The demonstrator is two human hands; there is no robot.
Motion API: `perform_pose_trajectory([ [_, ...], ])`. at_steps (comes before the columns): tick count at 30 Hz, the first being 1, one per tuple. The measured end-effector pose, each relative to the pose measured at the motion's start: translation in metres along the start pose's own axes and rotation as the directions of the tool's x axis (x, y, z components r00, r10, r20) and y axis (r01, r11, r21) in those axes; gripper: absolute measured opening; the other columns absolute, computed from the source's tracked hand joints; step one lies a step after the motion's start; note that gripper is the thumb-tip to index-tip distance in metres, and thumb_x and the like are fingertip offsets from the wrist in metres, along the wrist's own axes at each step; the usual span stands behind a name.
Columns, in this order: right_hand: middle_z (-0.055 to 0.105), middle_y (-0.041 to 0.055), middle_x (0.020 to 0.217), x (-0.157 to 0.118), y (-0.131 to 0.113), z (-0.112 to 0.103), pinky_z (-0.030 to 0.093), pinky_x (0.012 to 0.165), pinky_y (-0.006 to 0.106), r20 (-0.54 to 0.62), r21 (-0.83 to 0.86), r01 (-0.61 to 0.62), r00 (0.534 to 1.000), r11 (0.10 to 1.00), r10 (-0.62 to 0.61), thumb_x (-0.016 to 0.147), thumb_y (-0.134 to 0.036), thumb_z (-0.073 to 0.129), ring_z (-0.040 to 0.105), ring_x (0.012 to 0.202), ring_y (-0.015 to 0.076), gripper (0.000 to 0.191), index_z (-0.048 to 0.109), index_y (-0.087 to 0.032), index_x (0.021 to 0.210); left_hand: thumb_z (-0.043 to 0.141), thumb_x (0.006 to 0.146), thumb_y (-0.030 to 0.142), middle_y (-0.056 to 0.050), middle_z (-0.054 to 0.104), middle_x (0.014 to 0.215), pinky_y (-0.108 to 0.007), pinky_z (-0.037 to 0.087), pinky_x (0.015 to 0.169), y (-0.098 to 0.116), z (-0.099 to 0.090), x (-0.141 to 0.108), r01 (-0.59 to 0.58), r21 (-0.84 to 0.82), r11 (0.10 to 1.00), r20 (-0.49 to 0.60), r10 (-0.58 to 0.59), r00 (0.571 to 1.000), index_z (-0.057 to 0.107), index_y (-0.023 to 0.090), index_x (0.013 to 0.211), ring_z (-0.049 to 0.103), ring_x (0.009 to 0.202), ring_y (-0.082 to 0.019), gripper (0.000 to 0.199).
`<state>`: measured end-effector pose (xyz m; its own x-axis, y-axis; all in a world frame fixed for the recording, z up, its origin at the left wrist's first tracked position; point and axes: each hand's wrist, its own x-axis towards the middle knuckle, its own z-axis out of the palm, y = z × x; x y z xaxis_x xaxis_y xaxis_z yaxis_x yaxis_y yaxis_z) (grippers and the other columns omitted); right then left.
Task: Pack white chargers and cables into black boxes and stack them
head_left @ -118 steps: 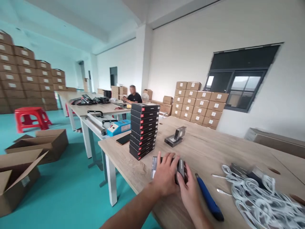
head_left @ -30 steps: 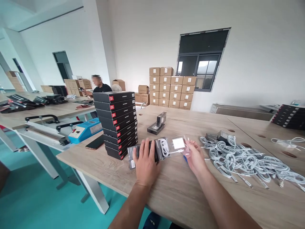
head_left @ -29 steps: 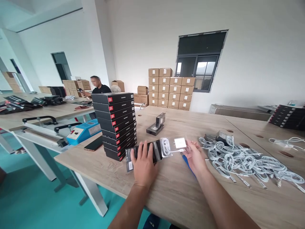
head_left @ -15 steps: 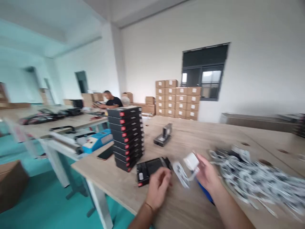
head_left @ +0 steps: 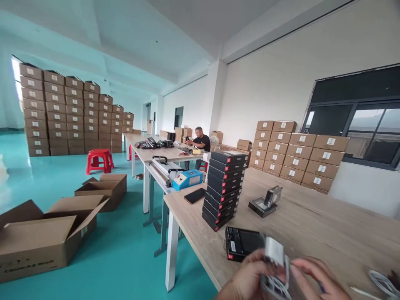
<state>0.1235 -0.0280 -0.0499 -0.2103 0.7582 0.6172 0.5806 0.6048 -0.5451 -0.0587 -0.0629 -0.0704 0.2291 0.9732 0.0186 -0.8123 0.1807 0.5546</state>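
A white charger plug (head_left: 274,251) stands up out of my left hand (head_left: 248,277), whose fingers are closed around it. A coiled white cable (head_left: 276,287) hangs just below the plug, partly hidden by the fingers. At the right side of the coil, my right hand (head_left: 317,277) has its thumb and forefinger curled in at a strand of the cable; motion smears them somewhat. Behind my left hand lies a black box (head_left: 242,242) with a dark recess, partly covered by the plug and fingers.
A tall stack of black boxes (head_left: 224,189) stands near the left table edge, beside a phone (head_left: 194,196). An opened small box (head_left: 264,205) lies farther back. More white cable (head_left: 383,283) is at right. Open cartons (head_left: 40,237) sit on the floor; a person (head_left: 201,141) sits beyond.
My view has turned left. The white plug, earlier in my right hand, is now in my left. My left hand has left the black box, and both hands have come together.
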Motion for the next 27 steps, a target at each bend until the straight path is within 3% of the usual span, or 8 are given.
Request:
perform_pose_trajectory([
  [2,0.071,0.0061,0.094,-0.009,-0.022,0.003,0.058,0.077,0.035,0.185,-0.087,0.192,0.967,0.978,-0.173,0.088,-0.049,0.059,0.069,0.088,0.0243,0.024,0.074,-0.03,0.087,0.073,0.052,0.011,-0.007,0.072,0.078,-0.026,0.045,0.059,0.001,0.007,-0.005,-0.063,-0.042,0.997,-0.037,0.062,0.997,0.071,0.013,0.096,0.064,0.065,-0.017,0.044],
  [3,0.07,0.0056,0.097,-0.011,-0.033,0.005,0.056,0.081,0.038,0.266,-0.141,0.231,0.946,0.963,-0.187,0.091,-0.044,0.057,0.068,0.092,0.0246,0.022,0.074,-0.031,0.09,0.076,0.055,0.012,-0.006,0.072,0.079,-0.024,0.044,0.058,0.003,0.009,-0.006,-0.06,-0.027,0.998,-0.033,0.059,0.998,0.07,0.014,0.096,0.063,0.065,-0.016,0.041],
  [6,0.066,0.0057,0.098,-0.011,-0.053,0.008,0.052,0.085,0.043,0.365,-0.235,0.264,0.916,0.936,-0.166,0.094,-0.036,0.054,0.064,0.096,0.0258,0.019,0.071,-0.029,0.094,0.082,0.064,0.019,-0.005,0.072,0.083,-0.024,0.046,0.062,0.008,0.011,-0.005,-0.058,-0.039,0.998,-0.043,0.057,0.997,0.066,0.015,0.097,0.064,0.07,-0.015,0.036],
  [11,0.064,0.0061,0.096,-0.007,-0.06,0.005,0.05,0.082,0.041,0.356,-0.266,0.269,0.92,0.926,-0.165,0.093,-0.035,0.058,0.062,0.096,0.0258,0.017,0.067,-0.025,0.082,0.083,0.069,0.023,-0.005,0.071,0.085,-0.027,0.049,0.067,0.011,0.009,0.0,-0.048,-0.087,0.995,-0.052,0.043,0.998,0.065,0.016,0.096,0.066,0.077,-0.018,0.033],
  [18,0.062,0.0061,0.1,-0.008,-0.066,0.003,0.048,0.08,0.041,0.32,-0.335,0.219,0.941,0.916,-0.108,0.091,-0.034,0.062,0.061,0.092,0.025,0.011,0.066,-0.024,0.09,0.075,0.073,0.017,-0.007,0.072,0.09,-0.026,0.05,0.069,0.013,0.012,-0.002,-0.064,-0.02,0.998,-0.062,0.062,0.996,0.065,0.015,0.103,0.065,0.077,-0.016,0.031],
  [23,0.061,0.0076,0.099,-0.009,-0.07,0.006,0.049,0.083,0.046,0.39,-0.391,0.223,0.919,0.893,-0.058,0.091,-0.039,0.063,0.059,0.096,0.0285,0.016,0.07,-0.025,0.09,0.078,0.072,0.016,-0.006,0.071,0.088,-0.026,0.05,0.071,0.012,0.01,-0.001,-0.073,-0.047,0.996,-0.077,0.07,0.995,0.065,0.015,0.104,0.066,0.077,-0.016,0.035],
  [27,0.058,0.008,0.108,-0.011,-0.069,0.01,0.052,0.087,0.046,0.381,-0.304,0.112,0.924,0.946,0.013,0.088,-0.039,0.066,0.059,0.098,0.0272,0.015,0.071,-0.026,0.095,0.08,0.072,0.017,-0.005,0.07,0.092,-0.026,0.051,0.073,0.014,0.011,-0.001,-0.068,-0.048,0.997,-0.065,0.065,0.996,0.064,0.016,0.106,0.066,0.078,-0.015,0.038],
])
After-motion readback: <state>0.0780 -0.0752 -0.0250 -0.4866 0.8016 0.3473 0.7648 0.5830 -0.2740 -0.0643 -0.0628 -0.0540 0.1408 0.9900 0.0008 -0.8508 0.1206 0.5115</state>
